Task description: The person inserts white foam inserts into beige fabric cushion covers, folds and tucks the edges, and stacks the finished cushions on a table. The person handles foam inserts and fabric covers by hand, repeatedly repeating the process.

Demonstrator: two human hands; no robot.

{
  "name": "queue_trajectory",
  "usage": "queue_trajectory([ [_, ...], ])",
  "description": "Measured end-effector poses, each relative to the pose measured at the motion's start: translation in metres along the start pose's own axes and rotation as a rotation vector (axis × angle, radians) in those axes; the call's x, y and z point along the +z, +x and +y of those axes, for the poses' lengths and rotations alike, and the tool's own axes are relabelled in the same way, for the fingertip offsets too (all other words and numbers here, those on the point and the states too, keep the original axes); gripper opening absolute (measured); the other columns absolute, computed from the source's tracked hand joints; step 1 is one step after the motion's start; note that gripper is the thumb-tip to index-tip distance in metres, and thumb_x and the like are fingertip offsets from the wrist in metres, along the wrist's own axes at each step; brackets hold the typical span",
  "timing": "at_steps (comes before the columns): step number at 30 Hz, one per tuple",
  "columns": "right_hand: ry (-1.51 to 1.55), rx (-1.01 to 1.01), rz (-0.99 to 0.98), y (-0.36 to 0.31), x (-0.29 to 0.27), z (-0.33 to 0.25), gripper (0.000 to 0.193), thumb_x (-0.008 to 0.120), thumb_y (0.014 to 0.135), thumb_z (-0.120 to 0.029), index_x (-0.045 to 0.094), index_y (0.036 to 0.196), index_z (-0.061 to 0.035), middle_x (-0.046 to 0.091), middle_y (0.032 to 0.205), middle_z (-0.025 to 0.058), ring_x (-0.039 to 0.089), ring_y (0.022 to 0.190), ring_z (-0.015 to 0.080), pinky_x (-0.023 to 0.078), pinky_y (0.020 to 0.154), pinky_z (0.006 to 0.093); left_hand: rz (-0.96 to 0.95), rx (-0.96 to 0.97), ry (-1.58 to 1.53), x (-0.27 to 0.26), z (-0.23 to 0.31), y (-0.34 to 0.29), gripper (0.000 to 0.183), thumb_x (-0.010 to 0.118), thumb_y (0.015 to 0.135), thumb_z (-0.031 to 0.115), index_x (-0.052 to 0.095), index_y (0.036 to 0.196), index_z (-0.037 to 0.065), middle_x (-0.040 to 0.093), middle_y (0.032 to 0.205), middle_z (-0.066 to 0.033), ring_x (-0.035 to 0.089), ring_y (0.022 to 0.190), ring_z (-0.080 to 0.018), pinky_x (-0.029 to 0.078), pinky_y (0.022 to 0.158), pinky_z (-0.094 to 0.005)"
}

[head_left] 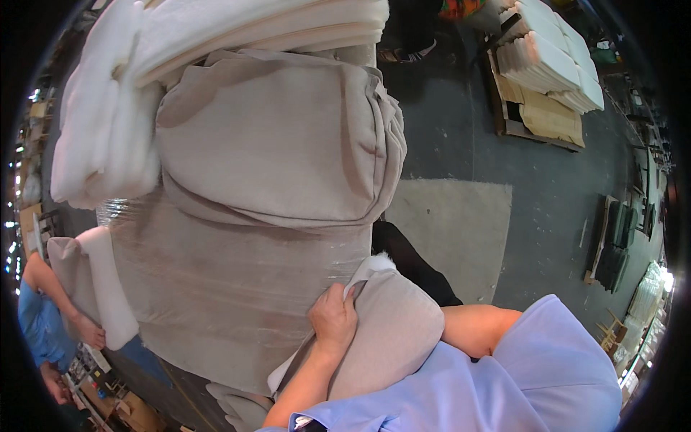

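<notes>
A grey fabric cushion cover [392, 324] leans against my body at the near edge of the table, with white padding [380, 263] showing at its open edge. My left hand [333, 320] is closed on the edge of this cover, thumb on top. My right forearm [471, 327] passes behind the cover from the right; the hand itself is hidden by it. Ahead on the table lies a stack of grey cushion covers [266, 137], folded flat.
The table [230, 281] has a grey top under clear film. White padding sheets [108, 137] are piled at the far left. Another person [43, 309] at the left holds a grey cover and white padding. A pallet with white padding stacks [547, 57] stands far right.
</notes>
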State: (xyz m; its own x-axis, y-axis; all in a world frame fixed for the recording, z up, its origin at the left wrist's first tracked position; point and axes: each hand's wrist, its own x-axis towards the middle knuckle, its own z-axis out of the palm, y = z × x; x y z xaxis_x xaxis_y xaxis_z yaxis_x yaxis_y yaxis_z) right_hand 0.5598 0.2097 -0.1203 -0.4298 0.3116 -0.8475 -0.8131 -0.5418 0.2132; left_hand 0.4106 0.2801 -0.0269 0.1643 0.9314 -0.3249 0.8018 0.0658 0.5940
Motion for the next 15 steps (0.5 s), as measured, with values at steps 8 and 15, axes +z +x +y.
queue_trajectory([
  [8, -0.396, -0.408, 0.348, 0.029, 0.004, 0.030, 0.070, 0.036, 0.111, -0.066, 0.071, 0.117, -0.0063, 0.074, 0.109, 0.0208, 0.071, 0.103, 0.0371, 0.054, 0.095, 0.0506, -0.033, 0.024, 0.056, 0.008, 0.002, 0.020, 0.019, 0.070, 0.099, 0.017, 0.061, 0.088, 0.005, 0.065, 0.077, -0.0219, 0.064, 0.073, -0.0463, 0.048, 0.065, -0.0567],
  [15, -0.683, -0.590, 0.543, 0.048, 0.000, 0.041, 0.067, 0.036, 0.112, -0.063, 0.071, 0.115, -0.0054, 0.074, 0.107, 0.0223, 0.071, 0.102, 0.0380, 0.053, 0.093, 0.0505, 0.011, 0.073, -0.021, 0.016, 0.001, 0.021, 0.014, 0.063, 0.105, 0.010, 0.071, 0.096, 0.002, 0.069, 0.083, -0.0212, 0.066, 0.072, -0.0401, 0.051, 0.066, -0.0444],
])
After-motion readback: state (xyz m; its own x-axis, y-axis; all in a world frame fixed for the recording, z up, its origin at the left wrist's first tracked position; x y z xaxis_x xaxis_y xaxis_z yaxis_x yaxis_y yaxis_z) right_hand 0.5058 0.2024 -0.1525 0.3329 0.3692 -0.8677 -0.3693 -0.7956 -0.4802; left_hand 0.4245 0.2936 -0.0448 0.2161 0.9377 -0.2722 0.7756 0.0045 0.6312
